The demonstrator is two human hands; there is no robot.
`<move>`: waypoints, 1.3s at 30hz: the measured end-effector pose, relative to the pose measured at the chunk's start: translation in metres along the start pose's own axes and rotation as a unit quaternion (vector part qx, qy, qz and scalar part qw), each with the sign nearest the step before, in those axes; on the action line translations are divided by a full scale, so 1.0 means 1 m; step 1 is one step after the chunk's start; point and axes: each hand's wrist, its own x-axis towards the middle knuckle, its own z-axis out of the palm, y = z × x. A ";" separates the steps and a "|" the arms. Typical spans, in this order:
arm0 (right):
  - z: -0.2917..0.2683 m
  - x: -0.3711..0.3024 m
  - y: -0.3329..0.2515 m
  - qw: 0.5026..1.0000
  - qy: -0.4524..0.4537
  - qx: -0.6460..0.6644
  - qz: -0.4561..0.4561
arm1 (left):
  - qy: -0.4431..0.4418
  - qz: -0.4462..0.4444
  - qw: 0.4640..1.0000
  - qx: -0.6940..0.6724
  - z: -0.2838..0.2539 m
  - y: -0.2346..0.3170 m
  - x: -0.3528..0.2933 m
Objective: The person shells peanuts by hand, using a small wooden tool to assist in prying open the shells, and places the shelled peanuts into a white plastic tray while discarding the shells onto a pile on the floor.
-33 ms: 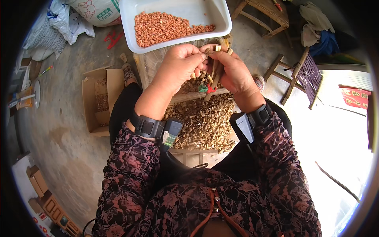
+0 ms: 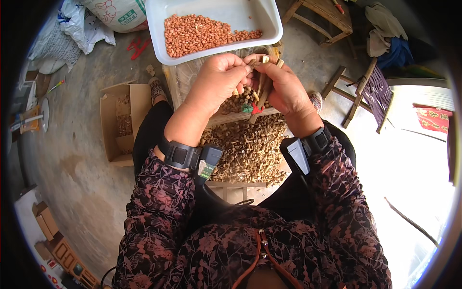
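Observation:
My left hand (image 2: 219, 77) is closed, its thumb and fingertips pinched around what looks like a small brown peanut, mostly hidden. Its fingertips meet those of my right hand (image 2: 284, 86). Held in the right hand is a pair of wooden sticks (image 2: 262, 91), like tongs, slanting down toward me. Red and green cloth (image 2: 253, 108) is tied round their lower end. Pale yellow wrapping shows at some fingertips. Just beyond the hands, a white plastic tub (image 2: 216, 54) holds a spread of shelled reddish peanuts (image 2: 197, 34). Unshelled peanuts (image 2: 236, 102) lie beneath my hands.
A heap of empty shells (image 2: 248, 149) lies between my knees. To the left stands an open cardboard box (image 2: 110, 125) with a few peanuts inside. White sacks (image 2: 115, 14) sit at the far left. Wooden stools (image 2: 325, 19) and a purple-webbed folding stool (image 2: 373, 98) are at the right.

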 end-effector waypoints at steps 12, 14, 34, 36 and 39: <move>0.012 -0.005 0.000 0.998 0.062 -0.023 0.024 | 0.005 0.032 0.989 0.148 -0.005 0.005 -0.002; 0.009 -0.004 0.001 0.998 0.047 -0.024 0.024 | 0.002 0.034 0.988 0.150 -0.005 0.004 -0.003; 0.007 -0.001 0.003 0.999 0.021 -0.027 0.011 | -0.022 -0.006 1.000 0.012 -0.013 0.010 -0.002; 0.009 -0.002 0.002 1.000 0.008 -0.027 0.010 | -0.028 -0.014 0.999 -0.008 -0.013 0.013 -0.005; 0.012 -0.001 0.001 0.999 0.041 -0.006 0.023 | -0.042 -0.014 0.999 0.011 -0.013 0.011 -0.005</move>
